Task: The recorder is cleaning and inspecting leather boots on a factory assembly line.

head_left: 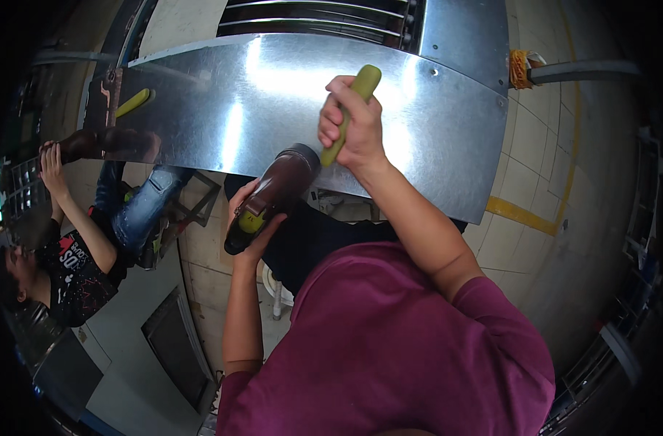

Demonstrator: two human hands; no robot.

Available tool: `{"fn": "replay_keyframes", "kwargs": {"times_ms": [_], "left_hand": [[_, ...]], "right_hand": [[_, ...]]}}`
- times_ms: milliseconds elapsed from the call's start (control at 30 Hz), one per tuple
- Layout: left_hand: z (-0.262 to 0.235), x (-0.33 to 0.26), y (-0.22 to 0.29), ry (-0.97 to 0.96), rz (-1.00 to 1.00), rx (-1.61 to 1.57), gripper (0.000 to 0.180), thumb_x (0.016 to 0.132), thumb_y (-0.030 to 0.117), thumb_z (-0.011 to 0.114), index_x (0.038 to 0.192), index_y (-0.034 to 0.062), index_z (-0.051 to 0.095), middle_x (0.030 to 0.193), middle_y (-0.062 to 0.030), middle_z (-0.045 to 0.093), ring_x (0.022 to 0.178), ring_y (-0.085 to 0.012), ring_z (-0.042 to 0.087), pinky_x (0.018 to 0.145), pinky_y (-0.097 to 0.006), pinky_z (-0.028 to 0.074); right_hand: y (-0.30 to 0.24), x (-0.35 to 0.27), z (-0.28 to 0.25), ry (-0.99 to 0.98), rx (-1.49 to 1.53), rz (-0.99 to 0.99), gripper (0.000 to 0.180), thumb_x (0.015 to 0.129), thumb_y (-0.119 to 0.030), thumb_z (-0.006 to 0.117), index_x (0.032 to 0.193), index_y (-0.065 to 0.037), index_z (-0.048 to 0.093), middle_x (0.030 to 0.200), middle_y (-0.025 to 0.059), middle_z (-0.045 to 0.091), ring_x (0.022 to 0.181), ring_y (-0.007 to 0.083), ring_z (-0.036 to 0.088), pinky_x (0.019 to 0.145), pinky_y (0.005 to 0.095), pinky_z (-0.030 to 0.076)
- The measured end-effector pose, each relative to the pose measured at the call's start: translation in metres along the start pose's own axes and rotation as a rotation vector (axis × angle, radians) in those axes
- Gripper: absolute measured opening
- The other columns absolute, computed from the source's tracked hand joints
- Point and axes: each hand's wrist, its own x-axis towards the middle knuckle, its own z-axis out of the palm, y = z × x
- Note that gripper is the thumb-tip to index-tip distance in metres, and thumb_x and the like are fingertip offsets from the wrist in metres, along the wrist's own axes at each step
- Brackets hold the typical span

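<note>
Shiny metal table (201,87), dark brown shoe (282,178), yellow-green inside

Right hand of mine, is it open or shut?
Shut: the right hand is wrapped around a yellow-green bar, whose two ends stick out beyond the grip.

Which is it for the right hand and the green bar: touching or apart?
Touching. In the head view, the right hand is wrapped around the green bar, which sticks out at both ends of the grip.
</note>
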Motion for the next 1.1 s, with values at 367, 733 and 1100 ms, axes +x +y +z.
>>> {"fn": "replay_keyframes", "kwargs": {"times_ms": [367, 733, 1100], "left_hand": [[0.002, -0.003, -0.018, -0.012, 0.081, -0.152, 0.087, 0.072, 0.01, 0.095, 0.143, 0.006, 0.045, 0.142, -0.02, 0.057, 0.133, -0.0331, 0.057, 0.114, -0.044, 0.047], [-0.004, 0.005, -0.013, 0.028, 0.072, -0.002, 0.047, 0.092, 0.023, 0.074, 0.132, 0.0073, 0.057, 0.135, -0.019, 0.067, 0.129, -0.0302, 0.063, 0.118, -0.05, 0.034], [-0.006, 0.01, 0.005, 0.094, 0.099, -0.06, 0.049, 0.083, 0.018, 0.08, 0.127, 0.0046, 0.065, 0.131, -0.0152, 0.069, 0.124, -0.0314, 0.064, 0.107, -0.041, 0.046]], "right_hand": [[0.022, 0.022, 0.022, -0.053, -0.045, 0.071, 0.011, 0.102, -0.02, 0.06, 0.098, -0.011, 0.055, 0.062, 0.0008, 0.043, 0.043, 0.0116, 0.042, 0.038, 0.0284, 0.038], [0.031, 0.048, 0.057, -0.202, -0.445, 0.415, 0.019, 0.094, -0.018, 0.072, 0.103, -0.007, 0.061, 0.063, -0.0027, 0.046, 0.043, 0.0067, 0.041, 0.038, 0.0235, 0.033], [0.029, 0.029, 0.052, -0.096, -0.434, 0.055, 0.018, 0.095, -0.019, 0.073, 0.101, -0.008, 0.06, 0.06, -0.0016, 0.046, 0.046, 0.0081, 0.045, 0.041, 0.0246, 0.035]]}}
